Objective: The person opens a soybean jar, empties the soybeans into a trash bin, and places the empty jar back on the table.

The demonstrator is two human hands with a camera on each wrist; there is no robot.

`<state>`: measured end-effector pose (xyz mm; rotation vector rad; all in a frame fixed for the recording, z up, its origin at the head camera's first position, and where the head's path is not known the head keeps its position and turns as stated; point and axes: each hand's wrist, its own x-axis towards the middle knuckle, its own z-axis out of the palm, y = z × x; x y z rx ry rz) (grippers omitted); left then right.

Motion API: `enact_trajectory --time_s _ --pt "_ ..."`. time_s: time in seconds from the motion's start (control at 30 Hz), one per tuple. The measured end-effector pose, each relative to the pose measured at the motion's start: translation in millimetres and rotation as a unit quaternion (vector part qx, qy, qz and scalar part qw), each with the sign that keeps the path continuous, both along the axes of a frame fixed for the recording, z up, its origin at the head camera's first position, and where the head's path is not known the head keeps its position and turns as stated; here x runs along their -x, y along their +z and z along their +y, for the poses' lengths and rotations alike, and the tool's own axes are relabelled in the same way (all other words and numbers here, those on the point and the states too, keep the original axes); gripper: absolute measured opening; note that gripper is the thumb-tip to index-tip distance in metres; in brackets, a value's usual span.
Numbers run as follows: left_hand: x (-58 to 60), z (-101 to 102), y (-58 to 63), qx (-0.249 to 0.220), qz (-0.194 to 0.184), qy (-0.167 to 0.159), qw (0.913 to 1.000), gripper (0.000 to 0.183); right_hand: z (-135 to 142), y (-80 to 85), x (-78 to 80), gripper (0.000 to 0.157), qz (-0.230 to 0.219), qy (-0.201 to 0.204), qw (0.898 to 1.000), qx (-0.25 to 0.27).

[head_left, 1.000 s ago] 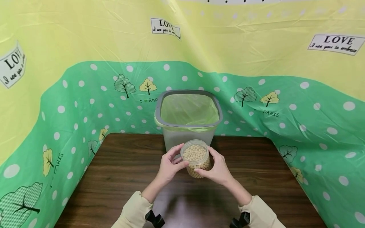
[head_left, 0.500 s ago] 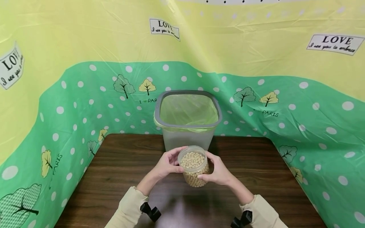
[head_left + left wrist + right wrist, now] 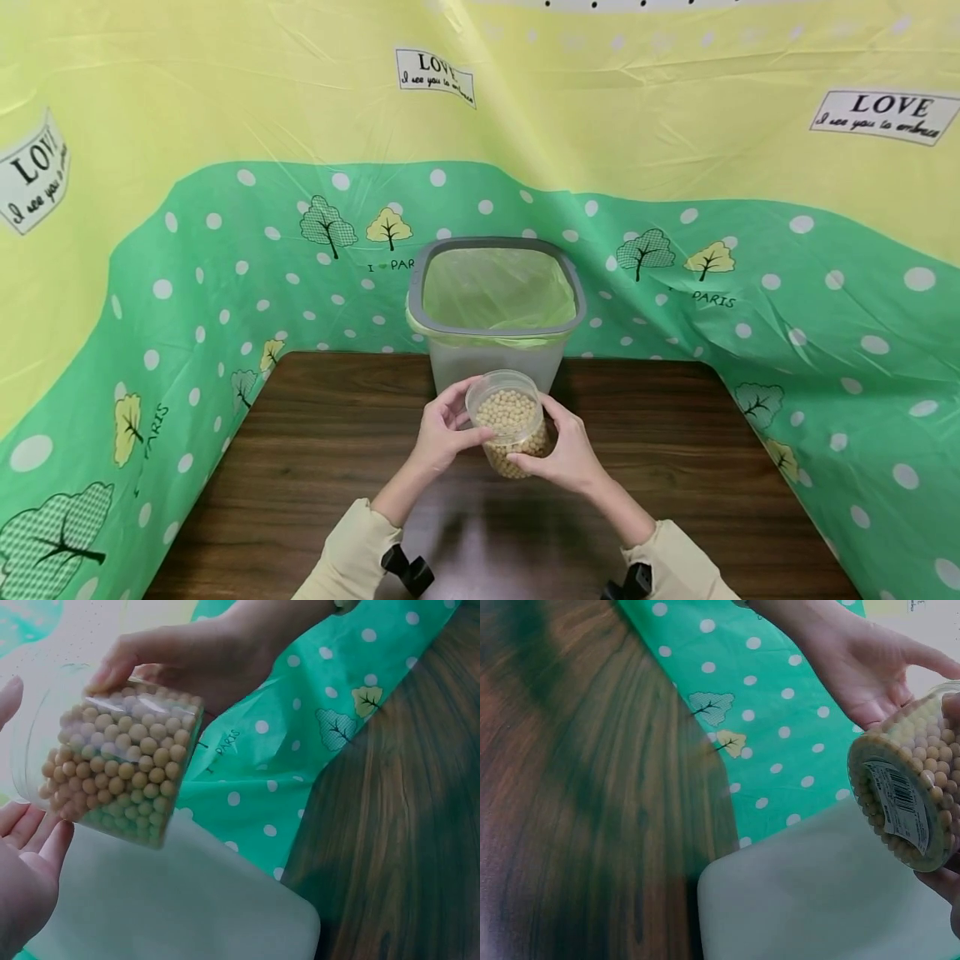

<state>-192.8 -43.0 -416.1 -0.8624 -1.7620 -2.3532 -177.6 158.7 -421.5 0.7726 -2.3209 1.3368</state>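
A clear plastic jar (image 3: pixel 508 425) of small round beige balls is held up over the table, in front of the bin. My left hand (image 3: pixel 441 429) holds its left side near the rim, thumb at the front. On the other side my right hand (image 3: pixel 567 447) grips the jar lower down, its thumb across the front. No lid shows on the mouth, which faces up toward the head camera. In the left wrist view the balls (image 3: pixel 120 750) fill the base end and slope away toward the rim. A barcode label (image 3: pixel 901 806) covers part of the jar's underside in the right wrist view.
Behind the jar stands a pale bin (image 3: pixel 491 363) with a grey rim and a green liner (image 3: pixel 495 287) inside. The dark wooden table (image 3: pixel 322 442) is bordered by a printed yellow and green cloth (image 3: pixel 247 250).
The jar first came down toward the person, then rose again toward the bin, both hands holding it throughout. The balls inside have shifted, and more bare wall shows at the upper left.
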Motion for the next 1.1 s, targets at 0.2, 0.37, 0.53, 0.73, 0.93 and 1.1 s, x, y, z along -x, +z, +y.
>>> enact_trajectory --time_s 0.2,0.37,0.53,0.73,0.93,1.1 --pt "0.7 -4 1.1 -0.014 -0.005 0.025 0.9996 0.076 -3 8.0 -8.2 0.075 0.001 -0.014 1.0 -0.004" --pt "2.3 -15 1.1 -0.023 -0.003 0.036 0.9991 0.075 -6 25.8 -20.2 0.073 0.001 -0.024 1.0 -0.002" --pt "4.2 -30 -0.5 -0.022 0.001 0.052 0.9984 0.072 -2 27.4 -22.1 0.073 -0.007 -0.035 0.999 0.009" --pt "5.1 -50 -5.6 0.009 -0.02 0.1 0.9948 0.065 7 15.6 -16.7 0.076 -0.008 -0.043 0.999 0.019" --pt "4.1 -74 -23.8 0.068 -0.065 0.152 0.9839 0.063 21 -11.2 -5.0 0.08 -0.002 -0.063 0.998 0.012" --pt "-0.4 -95 -48.6 0.134 -0.096 0.179 0.9699 0.062 25 -15.8 -4.5 0.078 -0.002 -0.075 0.997 0.021"
